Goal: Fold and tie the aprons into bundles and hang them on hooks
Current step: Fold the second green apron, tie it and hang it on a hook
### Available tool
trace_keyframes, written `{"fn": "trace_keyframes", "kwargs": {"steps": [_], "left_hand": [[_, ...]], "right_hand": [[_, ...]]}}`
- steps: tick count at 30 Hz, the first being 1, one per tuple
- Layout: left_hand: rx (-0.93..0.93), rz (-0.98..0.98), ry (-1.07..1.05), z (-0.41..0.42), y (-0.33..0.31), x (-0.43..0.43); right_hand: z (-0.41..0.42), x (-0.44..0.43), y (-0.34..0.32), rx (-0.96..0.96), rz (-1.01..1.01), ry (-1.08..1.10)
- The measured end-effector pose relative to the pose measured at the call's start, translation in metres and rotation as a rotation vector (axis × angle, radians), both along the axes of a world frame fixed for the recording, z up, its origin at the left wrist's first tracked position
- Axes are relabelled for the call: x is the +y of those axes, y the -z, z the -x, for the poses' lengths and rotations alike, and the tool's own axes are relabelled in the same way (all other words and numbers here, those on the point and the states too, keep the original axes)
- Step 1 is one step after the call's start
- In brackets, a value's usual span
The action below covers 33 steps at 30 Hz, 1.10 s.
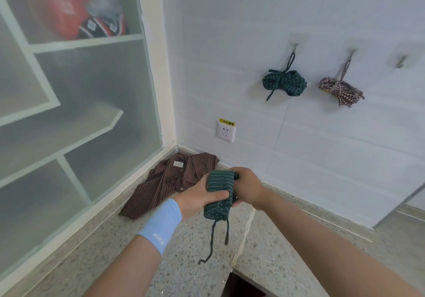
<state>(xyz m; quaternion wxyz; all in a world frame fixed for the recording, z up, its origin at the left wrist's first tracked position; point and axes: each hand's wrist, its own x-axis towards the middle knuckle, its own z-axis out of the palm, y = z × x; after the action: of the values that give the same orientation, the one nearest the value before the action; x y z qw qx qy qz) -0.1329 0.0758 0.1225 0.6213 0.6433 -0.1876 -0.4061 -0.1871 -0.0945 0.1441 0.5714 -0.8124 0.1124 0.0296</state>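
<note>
A dark green striped apron [219, 193], folded into a compact roll, is held above the countertop. My left hand [197, 196] grips its left side with the thumb across the front. My right hand [247, 187] grips its right side and top. Two thin ties [212, 239] dangle below the roll. A brown striped apron [165, 181] lies unfolded in the corner behind my hands. On the wall, a green striped bundle [285, 82] and a red checked bundle [341, 89] hang from hooks. A third hook [401, 63] at the right is bare.
The speckled stone countertop [184, 262] has a seam and a dark gap [241, 285] at its front. A wall socket [225, 131] with a yellow label sits above the corner. A frosted glass cabinet [69, 112] fills the left side.
</note>
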Motion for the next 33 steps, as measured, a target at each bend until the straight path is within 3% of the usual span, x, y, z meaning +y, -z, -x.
{"fn": "trace_keyframes", "kwargs": {"steps": [6, 11, 15, 17, 20, 24, 27, 31, 33], "left_hand": [[-0.089, -0.075, 0.083, 0.002, -0.025, 0.012], [0.019, -0.013, -0.022, -0.008, -0.034, 0.028], [-0.025, 0.009, -0.136, -0.016, -0.043, 0.032], [-0.146, -0.010, -0.222, -0.015, -0.052, 0.026], [-0.305, -0.026, -0.326, -0.012, -0.060, 0.019], [-0.097, 0.190, -0.200, -0.015, -0.052, 0.021], [-0.205, 0.077, -0.310, -0.020, -0.051, 0.024], [-0.147, 0.089, -0.531, -0.036, -0.056, 0.033], [-0.298, -0.014, -0.490, -0.043, -0.060, 0.040]], "right_hand": [[0.005, 0.004, -0.025, 0.135, -0.124, -0.132], [0.005, -0.010, -0.041, 0.236, -0.135, -0.304], [0.006, 0.007, -0.049, 0.213, -0.222, -0.177], [0.002, 0.022, -0.049, 0.140, -0.130, -0.040], [-0.006, 0.030, -0.049, 0.056, -0.173, 0.133], [-0.009, 0.030, -0.060, 0.003, -0.201, 0.177], [-0.011, 0.033, -0.063, 0.037, -0.032, 0.142], [-0.003, 0.035, -0.048, 0.015, 0.503, -0.010], [0.005, 0.041, -0.041, -0.025, 0.630, -0.129]]}}
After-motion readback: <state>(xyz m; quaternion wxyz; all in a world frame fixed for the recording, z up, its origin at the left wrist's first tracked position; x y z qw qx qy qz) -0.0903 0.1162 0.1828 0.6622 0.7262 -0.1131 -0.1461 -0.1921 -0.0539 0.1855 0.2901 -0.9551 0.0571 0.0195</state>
